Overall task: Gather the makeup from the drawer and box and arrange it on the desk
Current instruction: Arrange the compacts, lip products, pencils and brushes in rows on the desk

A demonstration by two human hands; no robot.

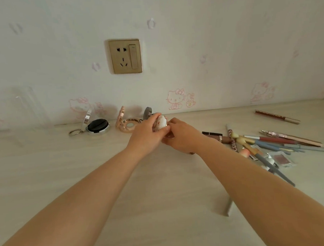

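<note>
Both my hands meet over the pale wooden desk near the wall. My left hand grips a small round floral compact from the left, and my right hand pinches its lower right edge. Along the wall stand open compacts: a silver one with a black puff, a rose-gold one, and a grey lid partly hidden behind my left hand. A heap of brushes and pencils lies to the right, with a brown lipstick and a clear eyeshadow pan.
A brown and gold lip pencil lies alone at the far right. A clear acrylic holder stands at the left against the wall. A gold wall socket sits above the desk. A grey pencil shows under my right forearm.
</note>
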